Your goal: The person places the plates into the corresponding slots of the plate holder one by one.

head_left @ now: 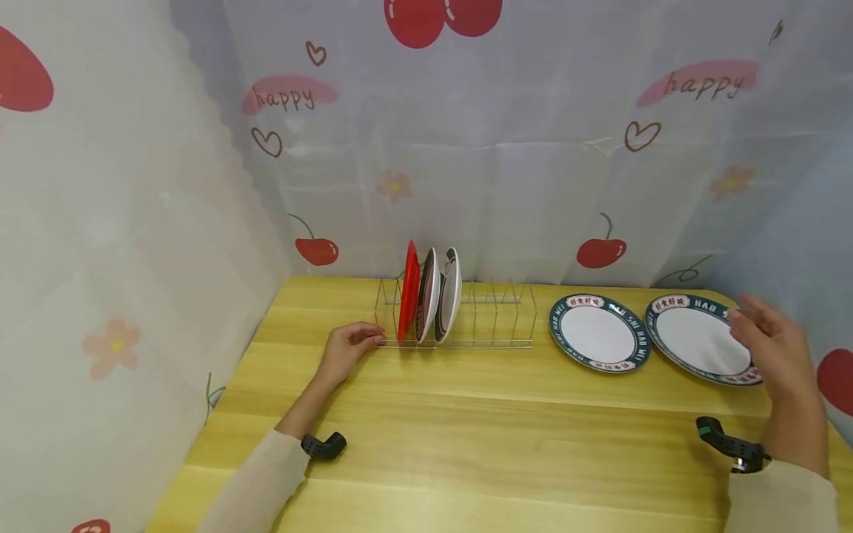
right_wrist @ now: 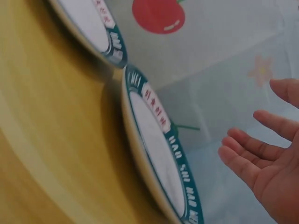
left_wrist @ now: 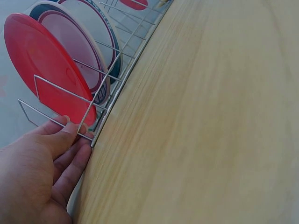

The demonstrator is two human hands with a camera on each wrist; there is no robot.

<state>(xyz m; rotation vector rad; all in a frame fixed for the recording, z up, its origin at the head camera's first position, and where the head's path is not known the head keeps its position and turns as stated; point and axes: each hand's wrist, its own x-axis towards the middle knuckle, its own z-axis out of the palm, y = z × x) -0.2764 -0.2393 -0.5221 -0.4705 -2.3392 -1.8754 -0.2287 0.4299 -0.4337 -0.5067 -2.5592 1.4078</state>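
My left hand (head_left: 348, 346) pinches the left end wire of a metal dish rack (head_left: 492, 341), thumb and fingertips at its front corner in the left wrist view. Standing on edge in the rack are a red plate (left_wrist: 46, 60) and, to its right, two white plates with dark patterned rims, the middle plate (head_left: 429, 296) and the right plate (head_left: 450, 296). My right hand (head_left: 773, 344) hovers over the right edge of a white plate with a green lettered rim (head_left: 700, 340). Its fingers are spread and hold nothing in the right wrist view.
A second green-rimmed plate (head_left: 596, 333) lies flat between the rack and the far-right plate, their rims close together. Everything stands along the back of a wooden table (head_left: 500, 451). A cherry-patterned cloth (head_left: 493, 185) hangs behind and at the sides.
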